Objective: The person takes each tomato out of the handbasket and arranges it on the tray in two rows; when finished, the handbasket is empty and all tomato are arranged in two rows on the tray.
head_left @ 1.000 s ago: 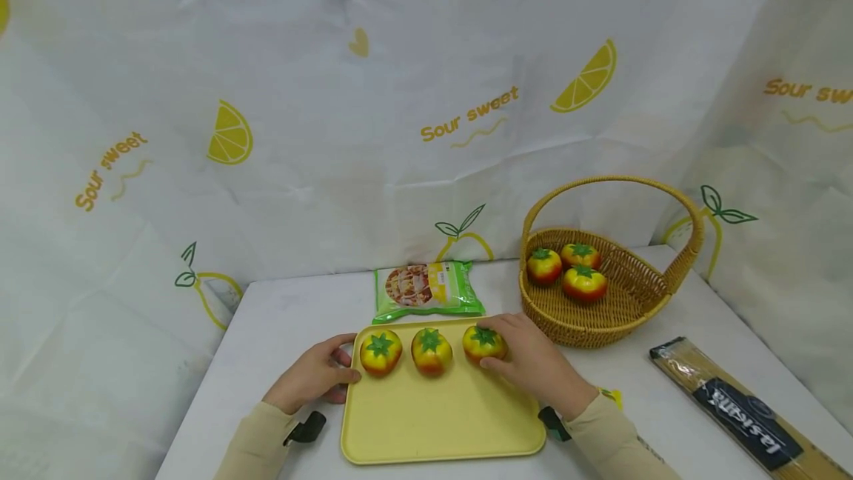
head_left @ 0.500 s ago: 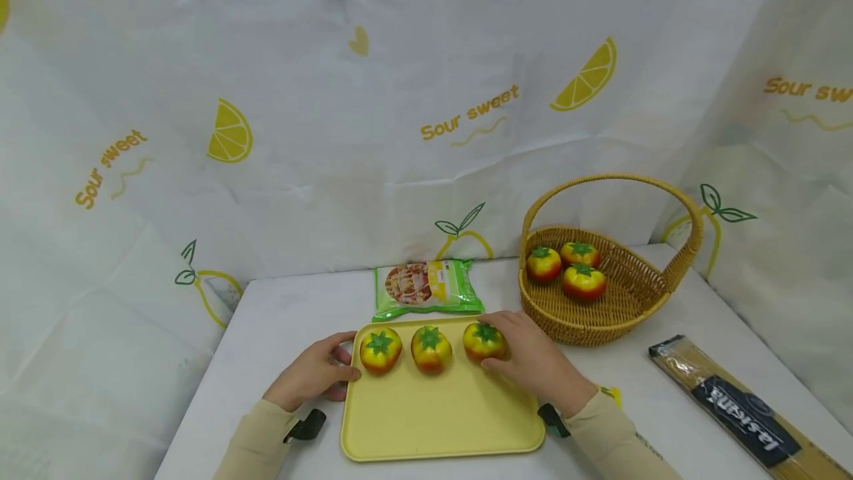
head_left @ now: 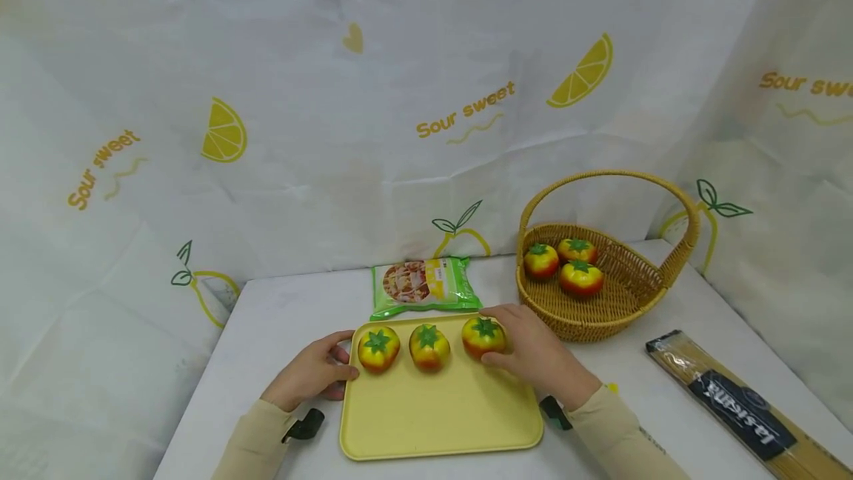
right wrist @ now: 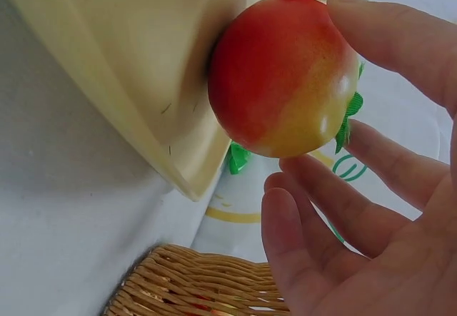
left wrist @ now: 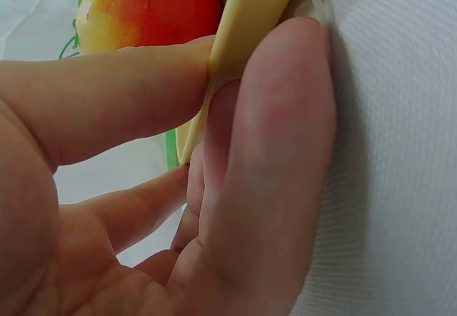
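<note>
A pale yellow tray (head_left: 440,417) lies on the table with three red-and-yellow toy tomatoes in a row along its far side. My left hand (head_left: 309,372) grips the tray's left rim, thumb above and fingers beneath it, as the left wrist view shows. The right-hand tomato (head_left: 483,339) sits apart from the middle tomato (head_left: 429,347) and the left tomato (head_left: 378,350). Around that right-hand tomato my right hand (head_left: 536,354) is loosely spread. The right wrist view shows thumb and fingertips close to its surface; whether any still touches is hard to tell.
Behind the right hand stands a wicker basket (head_left: 629,302) with a tall handle and three similar tomatoes inside. A green food packet (head_left: 423,287) lies just beyond the tray. On the right is a pack of dry noodles (head_left: 740,406). A lemon-print cloth hangs behind.
My right hand has loosened and eased slightly right from the right-hand tomato, which stays on the tray. My left hand keeps hold of the rim. The head view has shifted slightly.
</note>
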A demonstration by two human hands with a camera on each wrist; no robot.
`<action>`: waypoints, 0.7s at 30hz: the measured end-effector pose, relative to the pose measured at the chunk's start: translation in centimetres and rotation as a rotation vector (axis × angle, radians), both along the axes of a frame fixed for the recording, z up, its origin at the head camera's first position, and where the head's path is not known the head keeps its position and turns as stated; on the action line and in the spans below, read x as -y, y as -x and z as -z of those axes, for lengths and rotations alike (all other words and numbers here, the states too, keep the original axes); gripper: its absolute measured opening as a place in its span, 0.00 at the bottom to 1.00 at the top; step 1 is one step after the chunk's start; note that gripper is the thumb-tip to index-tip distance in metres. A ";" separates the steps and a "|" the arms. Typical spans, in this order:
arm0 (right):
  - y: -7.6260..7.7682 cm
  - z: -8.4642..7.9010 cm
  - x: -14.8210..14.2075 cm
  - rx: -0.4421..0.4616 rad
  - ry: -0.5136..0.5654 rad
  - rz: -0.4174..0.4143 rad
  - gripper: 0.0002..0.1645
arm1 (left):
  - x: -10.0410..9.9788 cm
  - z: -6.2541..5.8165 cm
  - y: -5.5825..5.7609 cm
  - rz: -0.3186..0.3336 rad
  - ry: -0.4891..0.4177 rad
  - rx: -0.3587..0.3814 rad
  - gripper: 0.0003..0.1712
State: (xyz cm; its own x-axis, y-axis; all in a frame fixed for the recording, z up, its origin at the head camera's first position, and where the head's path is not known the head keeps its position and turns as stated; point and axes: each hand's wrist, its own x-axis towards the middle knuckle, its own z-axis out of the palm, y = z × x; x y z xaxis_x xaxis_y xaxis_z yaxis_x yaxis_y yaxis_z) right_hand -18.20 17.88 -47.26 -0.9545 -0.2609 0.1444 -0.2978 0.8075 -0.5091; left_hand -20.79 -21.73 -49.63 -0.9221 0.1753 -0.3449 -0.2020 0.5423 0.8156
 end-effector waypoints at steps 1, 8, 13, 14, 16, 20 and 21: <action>0.0 0.0 -0.1 0.000 0.003 0.000 0.40 | 0.0 0.0 0.0 0.002 -0.001 -0.001 0.45; -0.2 -0.3 -0.4 -0.020 0.001 -0.007 0.42 | 0.0 0.2 0.1 -0.002 0.010 0.009 0.45; -0.1 -1.3 -0.9 -0.025 0.004 -0.021 0.40 | 0.1 0.1 0.1 0.004 0.005 0.002 0.46; -0.2 -1.6 -1.1 -0.022 0.019 -0.017 0.40 | 0.1 0.1 0.1 0.003 0.004 0.002 0.46; -0.3 -2.2 -1.7 -0.024 0.049 0.000 0.38 | 0.1 0.1 0.0 0.000 0.003 0.004 0.46; -0.2 -3.2 -3.8 -0.095 0.082 0.054 0.34 | 0.1 0.0 0.2 0.004 0.009 0.001 0.45; -0.1 -3.4 -4.4 -0.119 0.081 0.070 0.33 | 0.1 0.0 0.2 0.006 0.010 0.000 0.45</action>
